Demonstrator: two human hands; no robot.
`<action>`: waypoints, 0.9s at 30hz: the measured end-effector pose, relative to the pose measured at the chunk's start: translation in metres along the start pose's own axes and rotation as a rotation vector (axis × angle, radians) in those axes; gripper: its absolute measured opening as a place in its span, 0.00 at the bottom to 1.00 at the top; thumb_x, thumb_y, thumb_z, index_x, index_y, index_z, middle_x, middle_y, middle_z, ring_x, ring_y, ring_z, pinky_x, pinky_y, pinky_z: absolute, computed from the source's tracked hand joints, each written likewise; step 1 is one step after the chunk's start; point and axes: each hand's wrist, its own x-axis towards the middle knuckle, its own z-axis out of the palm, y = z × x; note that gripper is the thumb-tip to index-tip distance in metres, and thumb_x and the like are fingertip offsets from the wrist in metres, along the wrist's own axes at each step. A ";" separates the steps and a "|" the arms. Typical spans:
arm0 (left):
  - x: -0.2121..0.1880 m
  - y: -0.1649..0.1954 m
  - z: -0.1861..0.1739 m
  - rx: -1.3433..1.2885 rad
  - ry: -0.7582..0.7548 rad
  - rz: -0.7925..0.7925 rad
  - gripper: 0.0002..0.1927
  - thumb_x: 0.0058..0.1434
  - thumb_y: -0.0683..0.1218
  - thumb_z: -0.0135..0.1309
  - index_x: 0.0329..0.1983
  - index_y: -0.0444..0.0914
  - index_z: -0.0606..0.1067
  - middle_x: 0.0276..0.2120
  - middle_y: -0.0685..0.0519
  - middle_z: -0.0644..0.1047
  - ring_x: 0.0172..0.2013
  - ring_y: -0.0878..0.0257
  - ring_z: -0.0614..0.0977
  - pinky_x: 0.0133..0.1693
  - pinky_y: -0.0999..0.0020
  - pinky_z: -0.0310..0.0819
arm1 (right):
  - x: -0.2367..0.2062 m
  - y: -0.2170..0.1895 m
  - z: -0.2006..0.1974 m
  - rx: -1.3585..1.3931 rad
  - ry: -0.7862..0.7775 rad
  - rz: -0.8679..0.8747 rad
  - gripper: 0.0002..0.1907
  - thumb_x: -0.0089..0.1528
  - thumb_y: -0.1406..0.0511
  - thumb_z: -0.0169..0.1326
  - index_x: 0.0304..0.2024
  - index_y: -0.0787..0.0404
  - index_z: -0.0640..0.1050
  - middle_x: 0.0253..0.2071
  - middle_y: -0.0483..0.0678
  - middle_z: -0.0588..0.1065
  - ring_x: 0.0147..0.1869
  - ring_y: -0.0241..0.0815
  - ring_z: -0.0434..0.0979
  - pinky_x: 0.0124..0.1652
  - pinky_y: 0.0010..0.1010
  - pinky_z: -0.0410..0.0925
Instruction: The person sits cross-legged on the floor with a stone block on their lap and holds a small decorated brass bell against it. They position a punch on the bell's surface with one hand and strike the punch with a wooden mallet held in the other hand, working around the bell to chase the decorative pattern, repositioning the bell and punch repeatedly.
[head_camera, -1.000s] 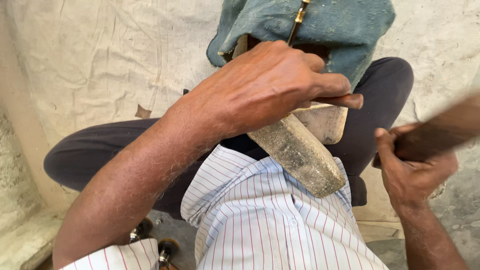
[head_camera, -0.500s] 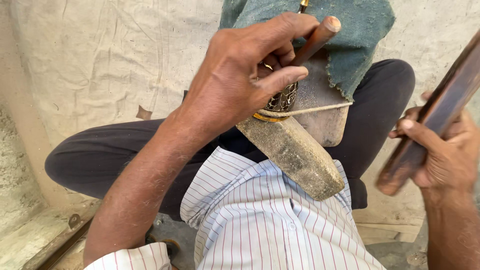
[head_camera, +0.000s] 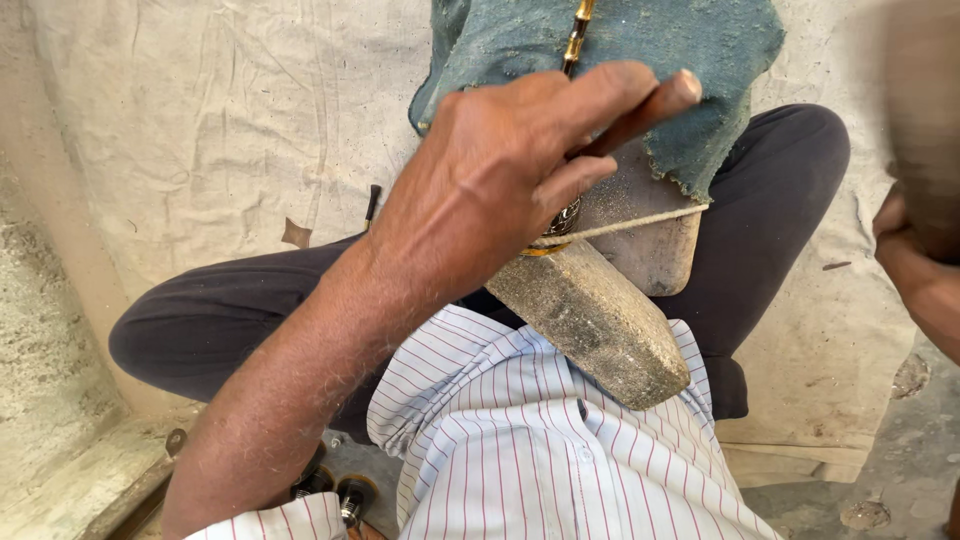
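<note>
1. Bangle (head_camera: 562, 222), a dark one with a gold edge, sits on the wooden block (head_camera: 590, 320) that leans against my lap, mostly hidden under my left hand (head_camera: 500, 190).
2. My left hand lies over it, and the fingers (head_camera: 590, 100) are closed together around a thin brown wooden rod (head_camera: 655, 105), which points up to the right past my fingertip.
3. A pale string (head_camera: 630, 225) runs from the bangle across a second, flatter wooden piece (head_camera: 650, 240) behind the block.
4. A green-blue cloth (head_camera: 690, 50) hangs over the top of this wooden piece, with a gold chain-like strip (head_camera: 578, 30) on it.
5. My right hand (head_camera: 925, 250) is at the right edge, blurred, under a dark blurred shape; I cannot tell if its fingers are apart or clamped.
6. Under me is a pale canvas sheet (head_camera: 220, 130).
</note>
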 end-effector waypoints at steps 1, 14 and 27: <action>-0.001 0.001 0.000 0.019 -0.015 -0.011 0.27 0.66 0.44 0.66 0.64 0.48 0.67 0.36 0.51 0.79 0.39 0.55 0.83 0.38 0.55 0.79 | 0.003 0.001 -0.001 0.008 0.003 -0.005 0.21 0.66 0.77 0.54 0.62 0.65 0.68 0.39 0.51 0.71 0.41 0.40 0.77 0.39 0.31 0.75; -0.001 -0.002 -0.005 0.022 -0.055 0.000 0.29 0.66 0.44 0.65 0.68 0.48 0.66 0.38 0.52 0.78 0.39 0.54 0.82 0.40 0.55 0.79 | 0.017 -0.045 -0.008 -0.124 0.004 -0.042 0.18 0.66 0.78 0.51 0.58 0.66 0.70 0.40 0.49 0.72 0.35 0.36 0.74 0.38 0.27 0.72; 0.010 -0.007 -0.011 -0.086 -0.076 0.007 0.31 0.65 0.46 0.66 0.70 0.49 0.67 0.40 0.53 0.81 0.41 0.57 0.84 0.42 0.59 0.80 | 0.001 -0.042 -0.004 0.072 0.077 0.006 0.14 0.73 0.76 0.53 0.60 0.66 0.67 0.41 0.51 0.73 0.42 0.37 0.77 0.48 0.29 0.74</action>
